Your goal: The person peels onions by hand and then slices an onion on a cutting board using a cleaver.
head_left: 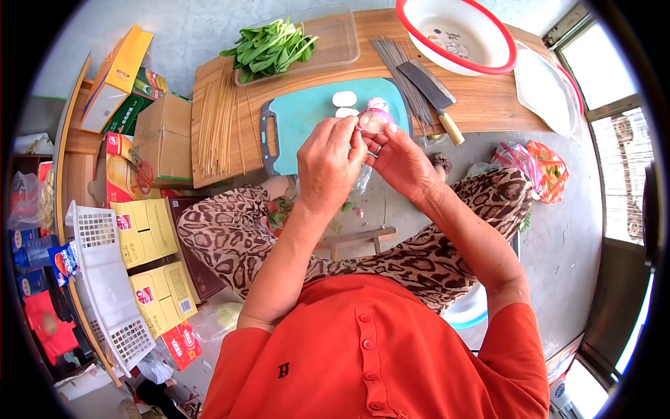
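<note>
A pink-and-white bulb, perhaps garlic (373, 121), is between the fingertips of both hands, above the near edge of the blue cutting board (300, 115). My left hand (326, 164) pinches its left side. My right hand (403, 159) is curled under and around its right side, with a small blue-green item at its fingers. Behind the bulb, another pinkish bulb (377, 105) lies on the board, beside two white pieces (344, 99). Green leafy vegetables (276, 47) rest in a clear tray (335, 38) at the back.
A cleaver (429, 87) lies on metal skewers (391, 59) right of the board. Wooden skewers (216, 126) lie at the left. A red-rimmed basin (457, 35) stands at the back right. Boxes (164, 136) are stacked left; plastic bags (548, 167) sit right.
</note>
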`<state>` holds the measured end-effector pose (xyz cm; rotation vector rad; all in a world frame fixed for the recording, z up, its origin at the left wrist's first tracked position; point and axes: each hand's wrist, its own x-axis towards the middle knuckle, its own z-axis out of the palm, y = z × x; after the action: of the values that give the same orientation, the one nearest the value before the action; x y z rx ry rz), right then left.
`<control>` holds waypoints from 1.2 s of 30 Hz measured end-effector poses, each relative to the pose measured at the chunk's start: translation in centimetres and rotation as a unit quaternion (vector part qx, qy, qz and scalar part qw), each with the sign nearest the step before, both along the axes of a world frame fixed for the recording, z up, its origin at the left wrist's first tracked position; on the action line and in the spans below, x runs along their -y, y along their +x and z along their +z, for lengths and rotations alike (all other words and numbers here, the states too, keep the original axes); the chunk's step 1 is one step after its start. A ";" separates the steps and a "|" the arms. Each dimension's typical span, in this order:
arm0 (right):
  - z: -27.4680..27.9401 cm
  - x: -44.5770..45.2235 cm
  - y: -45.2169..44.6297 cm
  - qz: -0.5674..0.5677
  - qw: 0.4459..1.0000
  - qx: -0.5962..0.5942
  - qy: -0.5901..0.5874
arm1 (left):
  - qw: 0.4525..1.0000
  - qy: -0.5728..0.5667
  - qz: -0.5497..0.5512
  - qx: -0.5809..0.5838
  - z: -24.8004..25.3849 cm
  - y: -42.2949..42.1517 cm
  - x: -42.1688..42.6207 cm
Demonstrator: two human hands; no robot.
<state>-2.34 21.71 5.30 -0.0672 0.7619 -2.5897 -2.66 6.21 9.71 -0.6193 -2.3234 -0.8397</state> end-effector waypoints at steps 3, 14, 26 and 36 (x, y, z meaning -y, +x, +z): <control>0.1 0.1 0.0 -0.001 1.000 -0.002 0.001 | 0.999 0.028 0.019 0.014 0.2 0.0 -0.2; 0.6 0.1 0.4 -0.005 0.999 -0.039 0.015 | 0.995 0.080 -0.007 0.059 -0.1 0.0 -0.2; 0.3 0.0 0.0 0.054 0.998 0.005 -0.027 | 0.974 0.186 -0.013 0.127 -0.4 -0.6 0.2; -1.0 0.5 -0.1 -0.018 0.951 -0.002 0.309 | 0.996 -0.081 0.038 0.008 -1.5 -0.3 0.9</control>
<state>-2.43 21.19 4.32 0.1344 1.5439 -2.2622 -2.98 5.29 8.18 -0.5896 -2.4303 -0.6294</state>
